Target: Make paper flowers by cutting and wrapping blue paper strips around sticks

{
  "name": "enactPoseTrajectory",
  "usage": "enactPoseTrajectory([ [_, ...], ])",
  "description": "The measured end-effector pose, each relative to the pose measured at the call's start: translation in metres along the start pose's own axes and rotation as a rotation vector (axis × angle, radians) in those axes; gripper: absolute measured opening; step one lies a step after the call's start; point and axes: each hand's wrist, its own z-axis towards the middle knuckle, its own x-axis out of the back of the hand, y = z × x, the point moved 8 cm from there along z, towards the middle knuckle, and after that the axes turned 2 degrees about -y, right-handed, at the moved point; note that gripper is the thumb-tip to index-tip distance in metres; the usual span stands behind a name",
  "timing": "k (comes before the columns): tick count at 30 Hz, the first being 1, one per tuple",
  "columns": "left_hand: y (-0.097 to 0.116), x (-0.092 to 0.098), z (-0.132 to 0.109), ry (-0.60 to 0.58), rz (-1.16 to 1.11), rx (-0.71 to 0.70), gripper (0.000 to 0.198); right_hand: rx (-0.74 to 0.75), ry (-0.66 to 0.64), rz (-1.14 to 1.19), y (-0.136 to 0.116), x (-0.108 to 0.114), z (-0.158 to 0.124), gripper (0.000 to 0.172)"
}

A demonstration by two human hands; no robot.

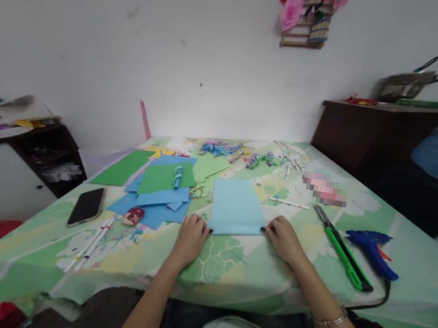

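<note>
Patterned tablecloth against a white wall

Far left, phone lying flat; next, loose green and blue sheets, overlapping. Left hand curled, thumb and finger pinching the pale blue paper at its near left corner. Paper lies mid-table, between the hands; probably light, bendy, easily creased, best held by corners with fingertips. Right hand pinches the near right corner. Farther right: cutter, glue gun.

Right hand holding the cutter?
No, the cutter lies on the tablecloth; the right hand is at a corner of the light blue paper.
</note>
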Motion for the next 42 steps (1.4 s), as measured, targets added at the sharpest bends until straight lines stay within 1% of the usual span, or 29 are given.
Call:
enactPoseTrajectory([
  [5, 0.002, 0.002, 0.001, 0.016, 0.061, 0.028, 0.014, 0.012, 0.013, -0.046, -0.004, 0.001, -0.001, 0.022],
  [11, 0.002, -0.001, 0.003, -0.009, 0.111, 0.067, 0.014, 0.008, 0.019, -0.104, -0.006, -0.001, 0.000, 0.023],
  [16, 0.001, 0.000, 0.003, -0.016, 0.180, 0.152, 0.014, -0.004, 0.018, -0.159, -0.007, -0.002, 0.001, 0.022],
  [20, 0.001, -0.001, 0.002, -0.028, 0.172, 0.240, 0.014, -0.005, 0.035, -0.206, -0.008, -0.003, 0.002, 0.022],
  [24, 0.005, 0.004, -0.003, 0.024, 0.182, 0.316, 0.013, -0.003, 0.064, -0.247, -0.009, -0.005, 0.002, 0.019],
  [27, 0.011, 0.008, -0.005, 0.074, 0.206, 0.341, 0.010, 0.008, 0.092, -0.268, -0.012, -0.004, -0.001, 0.012],
  [29, 0.019, 0.008, -0.003, 0.072, 0.224, 0.285, 0.011, 0.025, 0.109, -0.275, -0.016, -0.002, -0.004, 0.007],
  [30, 0.026, 0.006, 0.000, 0.048, 0.228, 0.213, 0.013, 0.040, 0.118, -0.277, -0.019, -0.001, -0.005, 0.007],
  [33, 0.056, -0.004, 0.004, -0.092, 0.224, -0.131, 0.014, 0.106, 0.138, -0.322, -0.030, 0.001, -0.007, 0.013],
  [34, 0.065, -0.007, 0.003, -0.134, 0.228, -0.232, 0.012, 0.123, 0.141, -0.351, -0.033, 0.001, -0.008, 0.014],
  [35, 0.072, -0.008, 0.001, -0.162, 0.238, -0.303, 0.010, 0.130, 0.140, -0.381, -0.035, 0.001, -0.008, 0.014],
  [37, 0.080, -0.008, -0.002, -0.189, 0.280, -0.361, 0.008, 0.119, 0.121, -0.429, -0.038, -0.001, -0.007, 0.014],
  [39, 0.084, -0.008, -0.006, -0.189, 0.325, -0.359, 0.010, 0.100, 0.089, -0.456, -0.039, -0.003, -0.006, 0.015],
  [42, 0.088, -0.008, -0.012, -0.147, 0.358, -0.327, 0.028, 0.099, 0.044, -0.474, -0.042, -0.006, -0.006, 0.018],
])
